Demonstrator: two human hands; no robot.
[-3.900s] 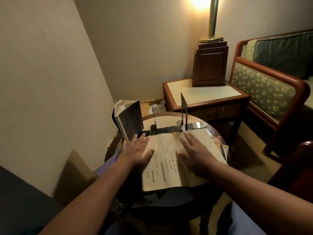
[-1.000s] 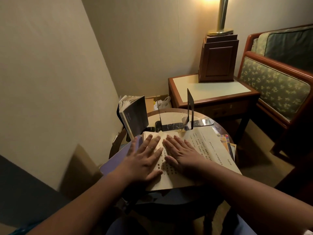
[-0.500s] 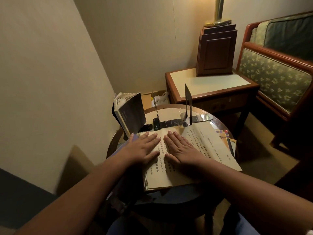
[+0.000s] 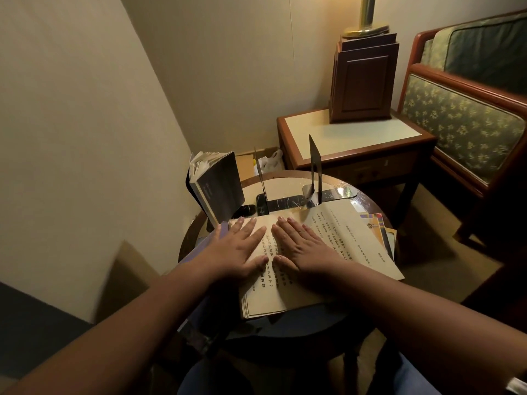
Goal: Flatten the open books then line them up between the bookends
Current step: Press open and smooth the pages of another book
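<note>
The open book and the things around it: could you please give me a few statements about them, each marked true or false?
1. The left hand and the right hand both lie flat, fingers straight, on the open book. True.
2. Three books stand between the bookends. False: no book stands between them.
3. A dark-covered book stands upright to the left of the bookends. True.
4. The wooden lamp base stands on the round table beside the open book. False: it stands on the square side table behind the round table.
</note>
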